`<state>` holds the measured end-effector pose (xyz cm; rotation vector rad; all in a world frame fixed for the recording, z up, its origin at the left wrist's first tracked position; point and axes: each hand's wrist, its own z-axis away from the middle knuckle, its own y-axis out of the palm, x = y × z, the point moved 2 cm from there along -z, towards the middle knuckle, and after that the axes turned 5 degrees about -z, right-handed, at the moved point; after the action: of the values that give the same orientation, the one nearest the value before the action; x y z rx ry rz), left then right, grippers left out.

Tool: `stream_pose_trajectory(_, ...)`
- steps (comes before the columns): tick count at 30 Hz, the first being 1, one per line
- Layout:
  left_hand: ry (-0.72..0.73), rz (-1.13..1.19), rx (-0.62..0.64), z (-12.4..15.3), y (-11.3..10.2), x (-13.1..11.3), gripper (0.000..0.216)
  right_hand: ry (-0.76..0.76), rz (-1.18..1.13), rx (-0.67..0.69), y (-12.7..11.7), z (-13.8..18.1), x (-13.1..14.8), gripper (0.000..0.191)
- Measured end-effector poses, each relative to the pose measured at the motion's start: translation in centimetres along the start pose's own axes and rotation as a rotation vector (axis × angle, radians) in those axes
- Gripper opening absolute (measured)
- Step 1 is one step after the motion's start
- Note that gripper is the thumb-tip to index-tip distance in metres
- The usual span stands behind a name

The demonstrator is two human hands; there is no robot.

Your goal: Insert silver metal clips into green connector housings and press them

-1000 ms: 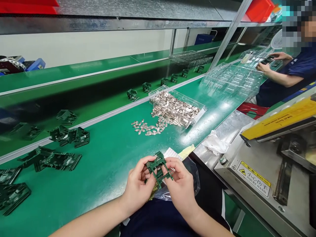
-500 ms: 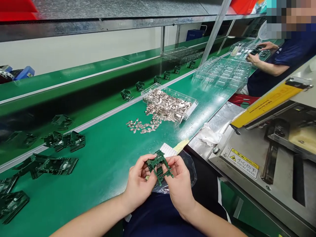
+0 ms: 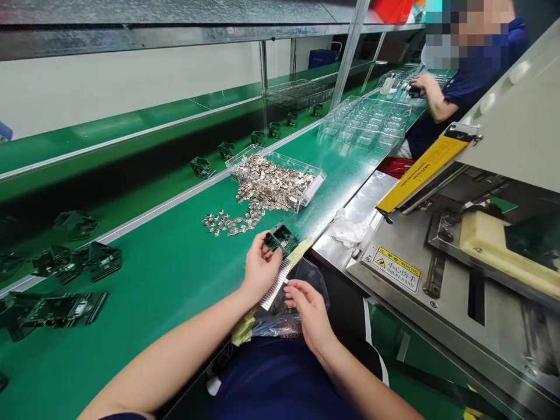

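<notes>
My left hand (image 3: 262, 265) is closed around a green circuit board assembly (image 3: 282, 238), a small boxy frame of boards with an open middle. It holds the assembly above the near edge of the green bench. Just below lies a white sheet marked with a fine grid (image 3: 275, 287), partly covered by my left hand. At the sheet's right edge, my right hand (image 3: 310, 309) has thumb and forefinger pinched together; whatever is between the fingertips is too small to make out. Under the sheet are yellow tape (image 3: 244, 329) and a clear plastic bag (image 3: 312, 280).
A clear tray (image 3: 312, 195) heaped with small metal pieces stands ahead, some spilled on the bench (image 3: 184, 256). More board assemblies (image 3: 63, 309) lie left. A metal press (image 3: 402, 262) with a warning label is at right. A co-worker (image 3: 472, 76) sits beyond clear blister trays (image 3: 367, 122).
My right hand has left the board assembly and moved down to the gridded sheet's edge. My left hand has carried the assembly slightly forward and turned it. The view has swung right.
</notes>
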<state>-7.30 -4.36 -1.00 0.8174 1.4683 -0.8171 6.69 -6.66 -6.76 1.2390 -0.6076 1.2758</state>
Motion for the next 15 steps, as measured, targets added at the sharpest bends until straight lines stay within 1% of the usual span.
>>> stream_pose_trajectory(2,0.001,-0.013,-0.013,-0.2,0.5,0.8,0.036,0.001,-0.011,0.040,0.8,-0.5,-0.3,0.032)
stream_pose_trajectory(5,0.011,-0.056,-0.021,0.0,0.6,1.4,0.039,-0.009,-0.026,0.066,1.7,-1.0,-0.3,0.031)
stream_pose_trajectory(10,0.022,-0.120,-0.050,0.2,0.4,1.8,0.038,-0.013,-0.014,0.089,2.1,-1.0,-0.5,0.030)
stream_pose_trajectory(15,0.034,-0.160,-0.062,0.2,0.5,2.1,0.040,0.019,0.003,0.101,2.3,-0.9,-0.6,0.023)
